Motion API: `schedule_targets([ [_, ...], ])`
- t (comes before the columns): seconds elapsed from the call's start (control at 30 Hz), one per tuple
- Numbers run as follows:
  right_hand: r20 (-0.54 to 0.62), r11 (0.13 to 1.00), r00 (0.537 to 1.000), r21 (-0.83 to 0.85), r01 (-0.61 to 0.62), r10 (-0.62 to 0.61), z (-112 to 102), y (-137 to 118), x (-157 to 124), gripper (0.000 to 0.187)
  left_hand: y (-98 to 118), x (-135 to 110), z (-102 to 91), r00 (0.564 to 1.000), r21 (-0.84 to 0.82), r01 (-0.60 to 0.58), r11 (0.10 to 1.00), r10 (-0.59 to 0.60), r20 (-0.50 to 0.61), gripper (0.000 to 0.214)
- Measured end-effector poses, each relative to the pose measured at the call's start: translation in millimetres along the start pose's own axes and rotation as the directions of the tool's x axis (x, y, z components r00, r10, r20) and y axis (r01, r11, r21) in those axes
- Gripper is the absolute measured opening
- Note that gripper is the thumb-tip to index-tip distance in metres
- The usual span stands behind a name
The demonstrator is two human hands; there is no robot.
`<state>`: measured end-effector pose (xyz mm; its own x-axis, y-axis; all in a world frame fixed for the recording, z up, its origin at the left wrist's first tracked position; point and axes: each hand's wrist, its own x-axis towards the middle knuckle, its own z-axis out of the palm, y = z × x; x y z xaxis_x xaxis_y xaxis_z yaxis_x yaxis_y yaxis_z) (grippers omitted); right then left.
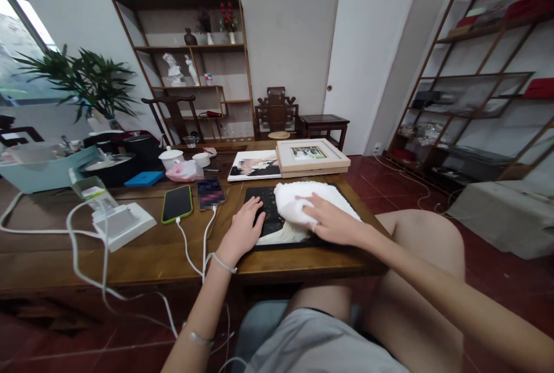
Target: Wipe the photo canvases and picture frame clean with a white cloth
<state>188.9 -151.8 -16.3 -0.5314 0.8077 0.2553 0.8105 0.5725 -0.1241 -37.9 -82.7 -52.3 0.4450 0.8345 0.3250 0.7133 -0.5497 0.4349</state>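
A dark flat panel (270,222) with a pale picture area on it lies on the wooden table in front of me. My left hand (247,227) rests on the panel's left edge, fingers stretched out and holding nothing. Over the panel's right half a white fluffy cloth (289,200) is bunched up. My right hand (331,220) presses on that cloth with its fingers curled into it. The cloth and my right hand hide much of the panel's right side.
Beyond the panel lie a white picture print (255,166) and a light wooden frame (312,159). To the left are a green-edged phone (177,204), a second phone (210,193), white cables (203,243) and a white charger stand (127,226). Farther back stands a teapot (170,156).
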Motion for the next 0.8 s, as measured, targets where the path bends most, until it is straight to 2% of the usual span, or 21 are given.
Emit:
schedule_targets([
  [0.1,0.027,0.997,0.997,0.027,0.075,-0.076,-2,-31,-33,0.020,-1,0,1.1,1.000,-0.013,0.011,1.000,-0.011,-0.009,0.039],
  [0.2,0.062,0.992,0.992,0.065,0.108,-0.112,-8,-38,-47,0.019,-1,1,1.8,1.000,-0.009,0.005,1.000,-0.006,-0.021,0.037],
  [0.3,0.083,0.997,0.996,0.077,0.032,-0.039,-12,-18,-37,0.016,-2,0,2.0,1.000,-0.012,-0.010,1.000,0.010,-0.029,0.034],
  [0.47,0.023,0.986,0.986,0.040,-0.163,0.162,-9,41,2,0.032,-3,1,1.9,0.999,-0.020,-0.018,1.000,0.017,-0.035,0.032],
  [0.6,-0.024,0.980,0.980,0.036,-0.195,0.196,-5,65,22,0.032,-2,1,1.1,0.999,-0.009,-0.019,1.000,0.018,-0.031,0.033],
  [0.7,-0.038,0.984,0.983,0.009,-0.178,0.178,-3,54,19,0.026,-1,1,0.4,1.000,-0.001,-0.008,1.000,0.008,-0.017,0.034],
  [0.8,-0.038,0.997,0.997,-0.023,-0.075,0.074,-1,22,3,0.016,-1,1,0.9,1.000,-0.002,-0.008,1.000,0.008,-0.016,0.035],
])
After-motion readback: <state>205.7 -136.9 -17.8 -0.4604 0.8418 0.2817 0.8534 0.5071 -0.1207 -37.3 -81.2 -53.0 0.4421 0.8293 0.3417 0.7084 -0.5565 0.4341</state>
